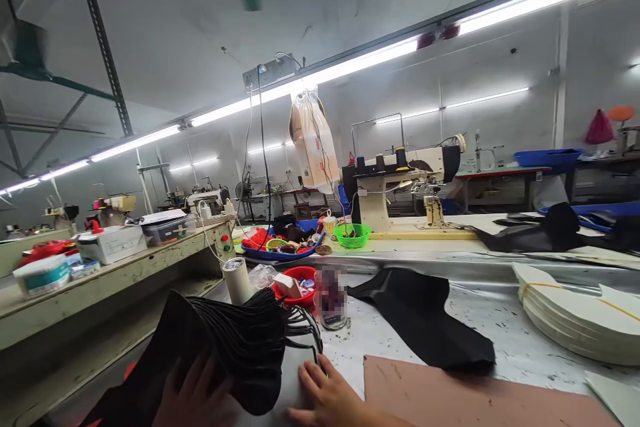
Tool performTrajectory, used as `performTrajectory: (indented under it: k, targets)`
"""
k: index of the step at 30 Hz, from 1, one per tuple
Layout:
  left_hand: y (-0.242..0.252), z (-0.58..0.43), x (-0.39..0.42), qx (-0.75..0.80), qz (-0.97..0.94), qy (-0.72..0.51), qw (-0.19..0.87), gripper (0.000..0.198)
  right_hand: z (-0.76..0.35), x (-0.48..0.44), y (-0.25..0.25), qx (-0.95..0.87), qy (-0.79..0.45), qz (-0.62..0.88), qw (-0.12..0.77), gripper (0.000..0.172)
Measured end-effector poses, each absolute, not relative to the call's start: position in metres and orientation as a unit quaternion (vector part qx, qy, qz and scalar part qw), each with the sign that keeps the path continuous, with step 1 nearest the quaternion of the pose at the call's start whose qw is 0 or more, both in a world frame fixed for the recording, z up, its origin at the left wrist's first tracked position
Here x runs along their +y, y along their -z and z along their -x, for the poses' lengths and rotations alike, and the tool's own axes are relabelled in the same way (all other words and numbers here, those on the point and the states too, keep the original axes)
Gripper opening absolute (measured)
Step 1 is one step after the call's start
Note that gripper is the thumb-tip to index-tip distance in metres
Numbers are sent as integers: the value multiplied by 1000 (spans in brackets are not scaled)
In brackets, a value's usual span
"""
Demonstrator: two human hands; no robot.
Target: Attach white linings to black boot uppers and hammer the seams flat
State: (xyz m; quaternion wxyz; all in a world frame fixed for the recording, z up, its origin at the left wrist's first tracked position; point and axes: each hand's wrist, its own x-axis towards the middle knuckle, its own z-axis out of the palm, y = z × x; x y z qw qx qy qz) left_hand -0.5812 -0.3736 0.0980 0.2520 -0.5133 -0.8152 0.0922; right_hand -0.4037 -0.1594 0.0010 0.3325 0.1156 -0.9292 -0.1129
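A fanned stack of black fabric or leather pieces stands at the lower left, its edges layered and thin black strips trailing off the right end. Against the near side of this stack lies my left hand, blurred and in shadow, its fingers spread. My right hand is low on the table, fingers stretched apart, with its fingertips just below the hanging strips. I see nothing held in it. Another black piece lies flat to the right, beyond a pinkish-brown board.
Behind the stack are a white thread cone, a red basket and a partly pixelated glass-like item. Bundled white panels sit at right. A sewing machine, green basket and blue tray stand farther back.
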Motion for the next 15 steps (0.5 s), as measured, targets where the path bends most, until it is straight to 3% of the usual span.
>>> performTrajectory:
  k: [4, 8, 12, 13, 15]
  targets:
    - [-123, 575, -354, -845, 451, -124, 259, 47, 417, -150, -48, -944, 98, -55, 309, 53]
    - [-141, 566, -329, -858, 395, -90, 315, 47, 406, -151, -91, -937, 62, 37, 342, 42]
    - [-131, 572, -305, -774, 557, -92, 289, 39, 359, -154, -37, -914, 56, -73, 396, 30]
    - [-127, 575, -298, -737, 609, -83, 280, 39, 341, -151, -16, -905, 53, -75, 415, 21]
    - [-119, 577, -279, -687, 669, -34, 282, 45, 295, -139, 19, -901, 49, 1, 432, 19]
